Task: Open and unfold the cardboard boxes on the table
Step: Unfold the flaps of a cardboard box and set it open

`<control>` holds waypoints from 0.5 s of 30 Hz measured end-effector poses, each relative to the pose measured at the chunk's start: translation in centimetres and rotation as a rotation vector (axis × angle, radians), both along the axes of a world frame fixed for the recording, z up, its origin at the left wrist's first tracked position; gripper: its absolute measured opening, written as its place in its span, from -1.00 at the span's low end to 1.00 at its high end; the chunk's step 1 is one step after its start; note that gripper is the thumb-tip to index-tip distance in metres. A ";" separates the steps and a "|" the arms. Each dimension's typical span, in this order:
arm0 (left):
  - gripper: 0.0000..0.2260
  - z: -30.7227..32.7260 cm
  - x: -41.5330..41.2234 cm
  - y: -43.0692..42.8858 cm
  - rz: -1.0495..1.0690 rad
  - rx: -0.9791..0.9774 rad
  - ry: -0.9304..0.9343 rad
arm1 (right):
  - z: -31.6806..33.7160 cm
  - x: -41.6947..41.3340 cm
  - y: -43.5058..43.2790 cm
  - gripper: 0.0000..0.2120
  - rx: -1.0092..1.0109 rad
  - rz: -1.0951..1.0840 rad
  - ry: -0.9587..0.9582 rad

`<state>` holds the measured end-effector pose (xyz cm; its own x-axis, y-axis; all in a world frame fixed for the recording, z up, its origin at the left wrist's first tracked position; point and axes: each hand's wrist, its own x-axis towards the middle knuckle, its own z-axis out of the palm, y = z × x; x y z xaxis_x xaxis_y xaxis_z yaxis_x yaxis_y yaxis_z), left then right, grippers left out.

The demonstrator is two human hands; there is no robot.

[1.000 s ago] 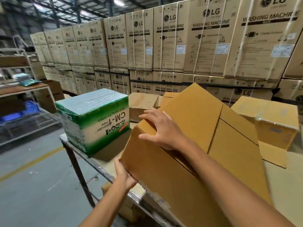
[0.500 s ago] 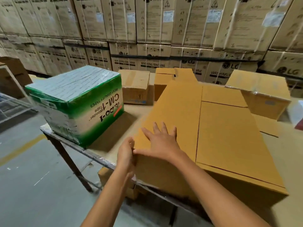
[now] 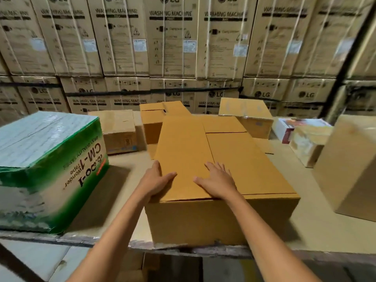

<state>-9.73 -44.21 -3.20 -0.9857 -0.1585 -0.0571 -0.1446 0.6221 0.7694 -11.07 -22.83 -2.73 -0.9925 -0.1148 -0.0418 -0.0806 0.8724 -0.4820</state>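
My feed is backed by a wall of tall brown LG washing-machine cartons (image 3: 171,37), stacked in two rows and bound with pale straps. At the left of the pale beige surface (image 3: 126,180) sits a green-and-white printed tape carton (image 3: 50,159), its lettering upside down to me and its base reaching the near edge. At far right I see a white-and-red printed pack (image 3: 284,129) just beside a clear-wrapped pale bundle (image 3: 307,143), both blurred. Below the near edge I see grey floor (image 3: 30,259).
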 end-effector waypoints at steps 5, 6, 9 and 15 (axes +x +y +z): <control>-0.41 0.4 1.2 -0.1 -0.110 0.008 0.043 | 0.4 1.3 -0.1 -0.31 -0.098 0.003 -0.044; -0.32 0.4 1.3 -0.2 -0.119 0.000 0.048 | 0.4 1.7 0.0 -0.33 -0.118 0.003 -0.042; -0.23 0.0 1.8 -0.4 -0.161 0.029 0.062 | 0.0 3.5 0.7 -0.49 -0.195 0.001 -0.028; -0.23 -0.6 0.9 1.0 -0.206 -0.047 -0.013 | 0.4 5.1 1.9 -0.54 -0.444 -0.074 0.033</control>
